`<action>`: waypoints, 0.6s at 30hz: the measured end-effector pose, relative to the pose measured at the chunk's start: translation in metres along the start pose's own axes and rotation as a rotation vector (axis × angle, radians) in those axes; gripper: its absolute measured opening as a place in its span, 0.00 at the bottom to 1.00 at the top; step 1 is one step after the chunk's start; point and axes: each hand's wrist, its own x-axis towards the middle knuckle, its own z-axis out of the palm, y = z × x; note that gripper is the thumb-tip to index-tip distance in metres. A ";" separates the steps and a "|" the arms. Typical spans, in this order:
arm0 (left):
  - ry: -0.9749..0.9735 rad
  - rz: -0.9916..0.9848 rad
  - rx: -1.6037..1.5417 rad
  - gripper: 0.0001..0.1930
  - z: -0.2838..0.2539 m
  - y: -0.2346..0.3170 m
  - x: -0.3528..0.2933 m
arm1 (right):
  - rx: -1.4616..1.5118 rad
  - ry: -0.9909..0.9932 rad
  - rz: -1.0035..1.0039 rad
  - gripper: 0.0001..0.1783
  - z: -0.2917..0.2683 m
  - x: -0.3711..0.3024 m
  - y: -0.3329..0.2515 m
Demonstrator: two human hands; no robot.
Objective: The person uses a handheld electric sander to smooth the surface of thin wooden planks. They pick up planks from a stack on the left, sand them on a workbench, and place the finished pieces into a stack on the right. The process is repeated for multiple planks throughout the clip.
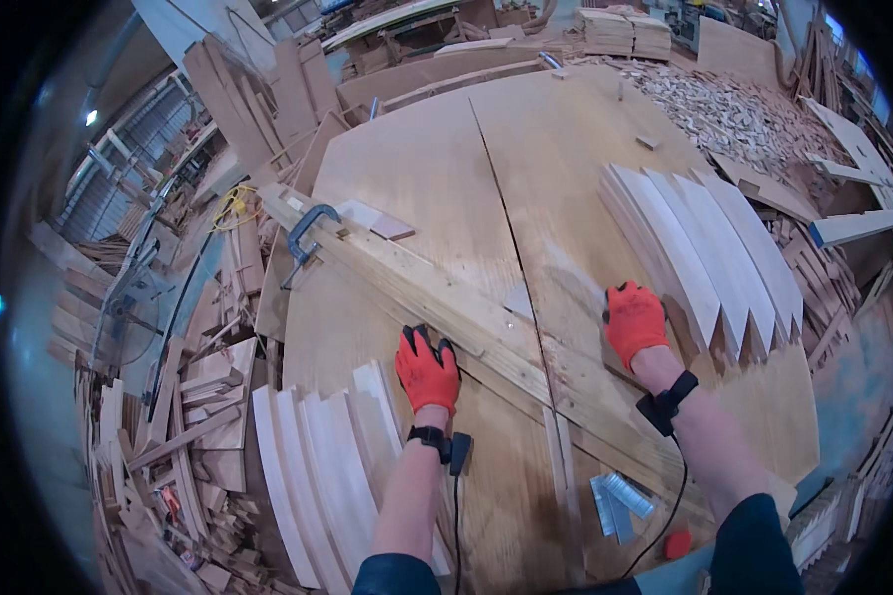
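Observation:
My left hand (429, 369), in a red glove with black fingertips, rests at the near edge of a long wooden beam (437, 288). Its fingers are stretched out and apart, the tips at the beam's side. Across the beam, my right hand (634, 322), gloved alike, is closed low over the plywood table (397, 178); whatever its curled fingers hold, if anything, is hidden. Just right of it lies a stack of curved, pale-faced wooden pieces (704, 248) with pointed near ends. More curved strips (318, 466) lie left of my left forearm.
A blue C-clamp (306, 238) grips the beam's far left end. Metallic strips of staples (613, 501) and a small red object (678, 543) lie near my right forearm. Wood offcuts (203, 416) crowd the left side, and a heap of scraps (754, 124) spreads at far right.

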 end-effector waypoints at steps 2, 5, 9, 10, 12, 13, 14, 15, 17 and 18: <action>0.004 -0.002 -0.055 0.34 -0.005 0.005 0.000 | -0.069 -0.035 0.004 0.26 0.007 -0.003 0.001; 0.059 0.029 -0.176 0.34 -0.011 0.005 0.008 | -0.027 -0.111 -0.100 0.32 -0.002 -0.024 -0.006; 0.044 0.246 -0.069 0.35 -0.008 0.079 0.047 | 0.067 -0.122 -0.038 0.36 0.005 -0.057 0.023; -0.037 0.299 0.042 0.36 -0.012 0.103 0.056 | 0.103 -0.179 0.005 0.37 0.001 -0.067 0.028; -0.297 0.298 0.238 0.37 -0.008 0.134 0.067 | 0.122 -0.255 0.047 0.39 -0.008 -0.087 0.034; -0.479 0.243 0.312 0.37 -0.005 0.157 0.070 | 0.095 -0.277 0.050 0.41 -0.018 -0.100 0.045; -0.660 0.190 0.393 0.37 -0.003 0.179 0.074 | 0.074 -0.300 0.057 0.42 -0.026 -0.110 0.057; -0.676 0.178 0.359 0.36 -0.001 0.190 0.075 | 0.073 -0.354 0.057 0.43 -0.034 -0.118 0.068; -0.697 0.176 0.301 0.34 -0.001 0.203 0.069 | 0.086 -0.446 0.072 0.45 -0.052 -0.129 0.088; -0.628 0.171 0.204 0.32 -0.006 0.210 0.060 | 0.108 -0.456 0.068 0.45 -0.058 -0.138 0.096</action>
